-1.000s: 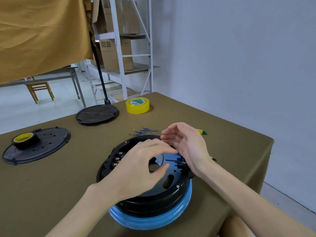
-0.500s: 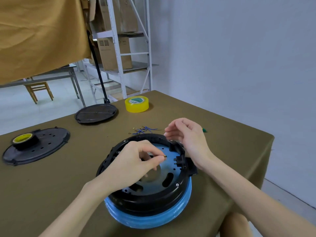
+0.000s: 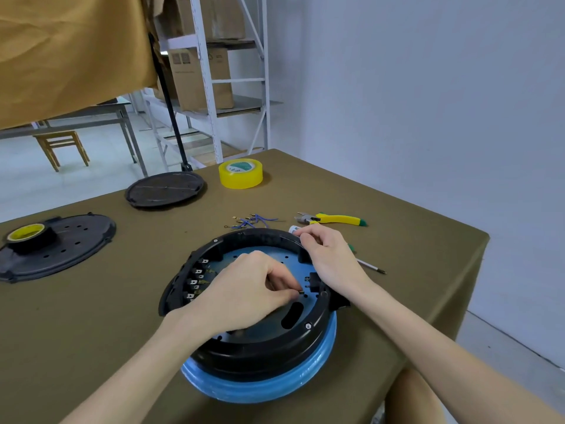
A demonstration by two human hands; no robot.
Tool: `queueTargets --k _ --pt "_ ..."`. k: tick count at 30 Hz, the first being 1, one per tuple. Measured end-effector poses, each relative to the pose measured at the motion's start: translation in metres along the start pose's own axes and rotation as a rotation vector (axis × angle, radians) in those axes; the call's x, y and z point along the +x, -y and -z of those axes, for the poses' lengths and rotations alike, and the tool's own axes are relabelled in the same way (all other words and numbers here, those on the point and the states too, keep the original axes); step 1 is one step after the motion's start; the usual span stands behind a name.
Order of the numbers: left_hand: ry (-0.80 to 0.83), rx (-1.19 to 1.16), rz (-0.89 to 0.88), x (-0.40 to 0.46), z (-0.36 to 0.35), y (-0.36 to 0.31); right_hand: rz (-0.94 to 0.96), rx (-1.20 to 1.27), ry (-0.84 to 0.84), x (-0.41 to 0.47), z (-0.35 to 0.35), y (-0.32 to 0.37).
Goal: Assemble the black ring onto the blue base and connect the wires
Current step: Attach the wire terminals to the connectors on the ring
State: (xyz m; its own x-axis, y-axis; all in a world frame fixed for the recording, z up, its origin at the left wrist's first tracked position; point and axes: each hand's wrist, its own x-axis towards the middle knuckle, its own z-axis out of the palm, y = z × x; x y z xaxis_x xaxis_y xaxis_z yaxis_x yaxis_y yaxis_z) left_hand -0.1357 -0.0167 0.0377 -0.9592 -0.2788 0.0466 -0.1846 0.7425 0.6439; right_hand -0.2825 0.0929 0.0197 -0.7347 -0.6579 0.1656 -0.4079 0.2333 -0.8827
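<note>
The black ring (image 3: pixel 244 347) sits on the blue base (image 3: pixel 275 384) near the table's front edge. My left hand (image 3: pixel 247 295) is inside the ring and pinches a small brass wire terminal (image 3: pixel 301 292) beside a black connector block (image 3: pixel 315 281) at the ring's right side. My right hand (image 3: pixel 328 255) rests on the ring's far right rim with curled fingers; what it holds is hidden. A row of terminals (image 3: pixel 195 278) lines the ring's left inner wall. Loose blue wires (image 3: pixel 252 221) lie on the table just beyond the ring.
Yellow-handled cutters (image 3: pixel 333 219) and a screwdriver (image 3: pixel 368 266) lie to the right of the ring. A yellow tape roll (image 3: pixel 240 173), a black round cover (image 3: pixel 165 189) and a black plate (image 3: pixel 76 240) carrying a small tape roll (image 3: pixel 27 235) sit further back and left. Shelving stands behind the table.
My left hand has lowered the pinched terminal toward the connector block at the ring's right side. My right hand has drawn back from the ring's middle to its far right rim.
</note>
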Motion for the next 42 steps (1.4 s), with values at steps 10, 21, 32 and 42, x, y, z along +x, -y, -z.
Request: queueTargets --k 10,21,32,42 --pt "-0.046 -0.085 -0.061 0.0051 -0.0019 0.0041 0.009 0.016 -0.027 0.0026 -0.0021 -0.006" --pt "-0.078 -0.03 -0.095 0.0031 -0.0036 0.0067 0.014 0.048 -0.033 0.0038 -0.0028 -0.0086" --pt "-0.08 -0.007 -0.117 0.0015 -0.0046 0.0033 0.016 0.049 -0.04 0.0041 -0.0032 -0.0089" --pt "-0.08 -0.007 -0.105 0.0016 -0.0069 0.0045 0.0 0.045 -0.045 0.0041 -0.0032 -0.0089"
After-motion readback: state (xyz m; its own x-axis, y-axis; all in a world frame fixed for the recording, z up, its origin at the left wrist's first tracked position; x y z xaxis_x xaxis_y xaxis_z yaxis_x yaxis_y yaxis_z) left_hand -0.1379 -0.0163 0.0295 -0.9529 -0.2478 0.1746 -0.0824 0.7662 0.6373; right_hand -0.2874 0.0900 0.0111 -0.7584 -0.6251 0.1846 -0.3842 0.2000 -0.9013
